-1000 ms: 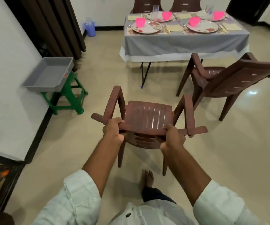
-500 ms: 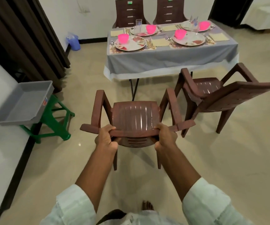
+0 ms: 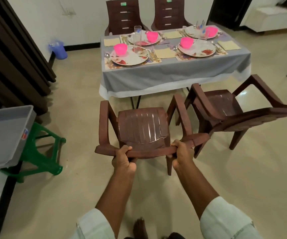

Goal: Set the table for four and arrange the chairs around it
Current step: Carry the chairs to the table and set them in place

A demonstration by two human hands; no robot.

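While both hands clamp the top rail of the brown chair (image 3: 143, 128) at frame centre, I see its seat facing the table (image 3: 173, 75) in the upper middle, near the cloth's front edge but not touching. Left hand (image 3: 123, 160) has fingers curled tight over the rail's left part; right hand (image 3: 180, 155) is wrapped round the rail's right part, thumb on top. Can't tell if the chair legs are on the floor.

Labels: a green sticker (image 3: 123, 4) sits at the top of the left far chair (image 3: 123, 16), another on the right far chair (image 3: 169, 13); writing too small to read. A red/blue mark (image 3: 25, 134) on the grey tray (image 3: 3, 133), left edge of frame, is also unreadable.

Containers: the grey tray rests on a green stool (image 3: 41, 152) w/ nothing visible inside. Four pink bowls (image 3: 120, 49) sit on four floral plates (image 3: 129, 56) atop the table; contents not visible. A clear glass (image 3: 137, 36) stands between the two left plates, looks to hold nothing; more glasses upper right, blurred. A blue bin (image 3: 57, 50) stands by the wall, upper left.

Another brown chair (image 3: 225, 109) stands right of centre, angled toward the table, just beside the held one. Yellow napkins (image 3: 164, 53) and cutlery lie between plates on the grey cloth.
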